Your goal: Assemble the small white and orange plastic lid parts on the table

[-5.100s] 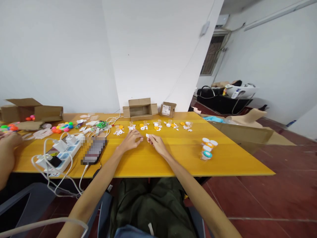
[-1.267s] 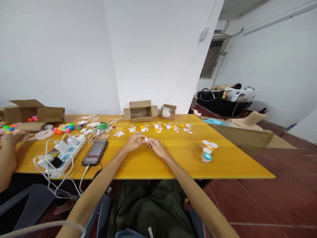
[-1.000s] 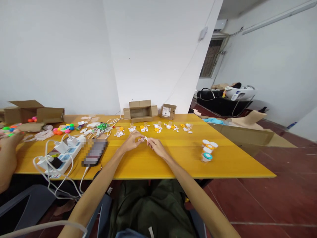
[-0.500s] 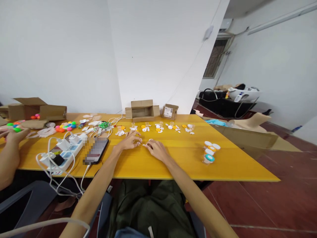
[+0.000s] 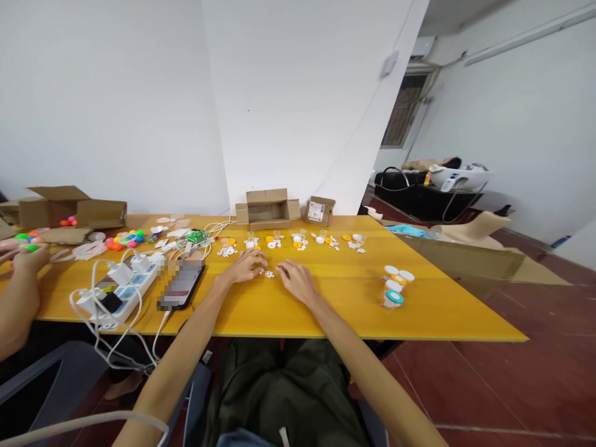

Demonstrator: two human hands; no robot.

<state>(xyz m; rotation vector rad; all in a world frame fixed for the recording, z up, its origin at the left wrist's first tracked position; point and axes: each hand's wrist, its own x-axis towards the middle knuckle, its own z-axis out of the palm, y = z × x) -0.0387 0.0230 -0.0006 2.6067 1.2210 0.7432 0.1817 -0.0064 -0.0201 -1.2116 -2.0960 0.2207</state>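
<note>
On the yellow table (image 5: 354,304), a small white toothed piece (image 5: 269,274) lies between my two hands. My left hand (image 5: 246,266) is just left of it, its fingers curled round something small and white that I cannot make out. My right hand (image 5: 294,279) rests to the right of the piece with its fingers bent and close together; what they hold, if anything, is too small to tell. Beyond my hands runs a row of small piles of white pieces (image 5: 227,251), yellow discs (image 5: 297,244) and clear cups (image 5: 303,233).
Lidded jars (image 5: 393,298) stand to the right. Two cardboard boxes (image 5: 269,214) sit at the back. On the left are a phone (image 5: 182,285), a power strip (image 5: 135,288) with cables, colourful balls (image 5: 125,239) and another person's hands (image 5: 30,257).
My right hand has come slightly away from my left hand. The white toothed piece now shows on the table between them.
</note>
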